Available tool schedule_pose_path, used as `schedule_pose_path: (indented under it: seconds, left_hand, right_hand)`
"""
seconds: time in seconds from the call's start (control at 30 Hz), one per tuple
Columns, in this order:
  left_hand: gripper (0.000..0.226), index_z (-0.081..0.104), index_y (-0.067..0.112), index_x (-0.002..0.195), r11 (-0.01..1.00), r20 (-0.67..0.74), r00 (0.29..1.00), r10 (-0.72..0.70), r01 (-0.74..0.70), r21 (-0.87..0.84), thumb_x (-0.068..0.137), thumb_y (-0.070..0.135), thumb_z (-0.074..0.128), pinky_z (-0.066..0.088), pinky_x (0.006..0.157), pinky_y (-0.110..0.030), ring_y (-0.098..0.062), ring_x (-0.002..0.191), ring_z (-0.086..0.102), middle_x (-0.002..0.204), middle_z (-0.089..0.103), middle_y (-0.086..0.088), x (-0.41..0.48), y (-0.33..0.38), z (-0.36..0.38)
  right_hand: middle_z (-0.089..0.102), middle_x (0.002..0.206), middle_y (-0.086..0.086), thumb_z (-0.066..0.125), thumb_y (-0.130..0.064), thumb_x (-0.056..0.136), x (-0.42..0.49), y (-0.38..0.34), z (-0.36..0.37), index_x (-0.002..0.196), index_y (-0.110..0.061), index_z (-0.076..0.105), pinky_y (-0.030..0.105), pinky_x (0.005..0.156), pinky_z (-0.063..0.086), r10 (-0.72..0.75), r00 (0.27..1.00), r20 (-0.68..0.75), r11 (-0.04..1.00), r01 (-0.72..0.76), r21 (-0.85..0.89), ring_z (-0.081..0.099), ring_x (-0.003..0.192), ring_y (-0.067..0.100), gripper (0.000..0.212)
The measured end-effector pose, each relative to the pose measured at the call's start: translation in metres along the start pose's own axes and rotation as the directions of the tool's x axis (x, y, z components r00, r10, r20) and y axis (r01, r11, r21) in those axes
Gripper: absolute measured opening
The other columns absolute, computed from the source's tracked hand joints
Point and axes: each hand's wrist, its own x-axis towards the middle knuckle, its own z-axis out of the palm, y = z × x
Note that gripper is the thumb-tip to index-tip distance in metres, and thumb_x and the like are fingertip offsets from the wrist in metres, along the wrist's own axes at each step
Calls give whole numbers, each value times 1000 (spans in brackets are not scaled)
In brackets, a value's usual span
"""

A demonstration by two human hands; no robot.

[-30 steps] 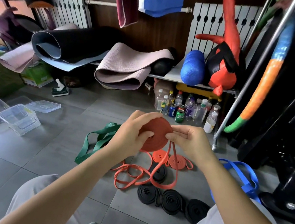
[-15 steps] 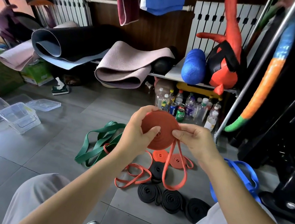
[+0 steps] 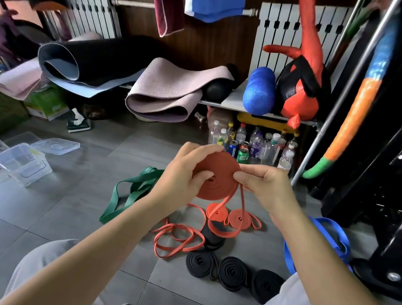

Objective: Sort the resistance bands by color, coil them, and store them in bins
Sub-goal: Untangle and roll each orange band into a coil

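Centre frame: left hand (image 3: pixel 183 175) grips the part-wound orange band coil (image 3: pixel 218 183), thumb on its face, fingers (image 3: pixel 203 150) curled over the top edge. The right hand (image 3: pixel 267 187) pinches the coil's right rim, with the unwound tail (image 3: pixel 223 203) hanging in a loop below. On the floor (image 3: pixel 55 222) underneath: small orange coils (image 3: pixel 238 218), a loose orange band (image 3: pixel 181 250), black coils (image 3: pixel 233 273) lower centre, green band (image 3: pixel 135 189) left, blue band (image 3: pixel 331 230) right, clear plastic bins (image 3: pixel 22 164) well apart at the left edge.
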Motion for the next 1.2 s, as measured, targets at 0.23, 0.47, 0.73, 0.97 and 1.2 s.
schedule_pose_path:
  seconds: [0.23, 0.47, 0.73, 0.97, 1.2]
  left_hand:
    - [67, 44, 56, 115, 986, -163, 982, -97, 72, -153, 83, 1, 62, 36, 82, 1, 10, 105, 44, 114, 48, 7, -3, 5, 9]
    - [60, 48, 45, 117, 981, -163, 979, -120, 91, -173, 82, 0, 63, 32, 81, 5, 20, 100, 42, 109, 46, 17, 2, 13, 8]
    - [61, 46, 53, 111, 955, -249, 946, -208, 142, -261, 83, 1, 63, 38, 89, -5, 14, 101, 47, 117, 52, 5, 1, 20, 8]
    - [57, 49, 50, 112, 912, -261, 915, -307, 205, -355, 84, 3, 63, 43, 87, -15, 1, 103, 51, 124, 52, 2, 2, 26, 11]
    - [56, 50, 49, 109, 897, -278, 904, -325, 202, -393, 83, 2, 64, 45, 94, -24, -6, 106, 53, 119, 55, 8, 4, 30, 10]
  right_hand:
    - [70, 66, -19, 69, 4, 77, -4, 1, 1, 83, -22, 70, 6, 62, 48, -39, 998, -40, 999, 40, 13, 66, 67, -6, 26]
    - [70, 70, -18, 70, -2, 79, -1, -8, -3, 78, -30, 68, 10, 67, 50, -126, 992, -26, 987, 122, -101, 67, 69, -3, 28]
    - [67, 75, -15, 72, -2, 77, -3, -4, -3, 102, -14, 67, 4, 64, 47, -80, 994, -76, 992, 72, -99, 63, 66, -11, 29]
    - [66, 68, -23, 75, -10, 76, -5, 0, -2, 85, -21, 72, 1, 63, 45, -2, 997, -79, 988, -10, -153, 61, 63, -13, 15]
    - [68, 60, -19, 72, -11, 79, -6, -3, -3, 76, -26, 69, 5, 51, 42, 46, 995, -90, 996, -53, -69, 59, 55, -8, 15]
